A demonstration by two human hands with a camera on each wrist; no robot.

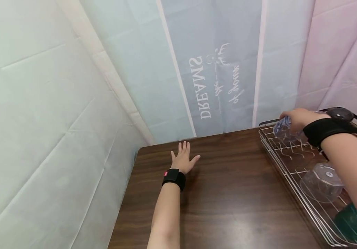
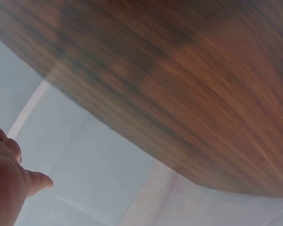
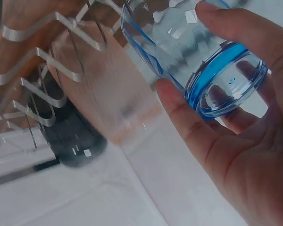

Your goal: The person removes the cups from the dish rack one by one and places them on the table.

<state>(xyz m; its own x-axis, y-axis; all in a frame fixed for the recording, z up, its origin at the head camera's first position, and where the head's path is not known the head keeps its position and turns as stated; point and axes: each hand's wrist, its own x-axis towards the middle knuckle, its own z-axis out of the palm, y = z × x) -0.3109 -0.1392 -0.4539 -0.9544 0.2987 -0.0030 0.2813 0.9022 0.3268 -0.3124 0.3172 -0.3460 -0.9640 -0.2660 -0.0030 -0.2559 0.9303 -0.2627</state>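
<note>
My right hand [image 1: 301,119] grips a clear, blue-tinted drinking glass [image 1: 284,130] over the far end of a wire dish rack [image 1: 285,174]. In the right wrist view, thumb and fingers wrap the glass [image 3: 191,56] near its thick base, which points toward the palm, while its mouth faces the rack's wavy wires [image 3: 35,54]. My left hand [image 1: 182,160] holds nothing; its fingers are spread, palm down, over the far left part of the brown wooden table [image 1: 228,193]. Only the thumb and some fingertips of that hand [image 2: 9,179] show in the left wrist view.
An upturned clear cup [image 1: 319,185] and a green vessel [image 1: 350,223] sit in the rack, partly behind my right forearm. A dark cup [image 3: 78,136] and a pinkish see-through cup [image 3: 104,84] stand at its far end. Fabric walls [image 1: 141,69] border the table.
</note>
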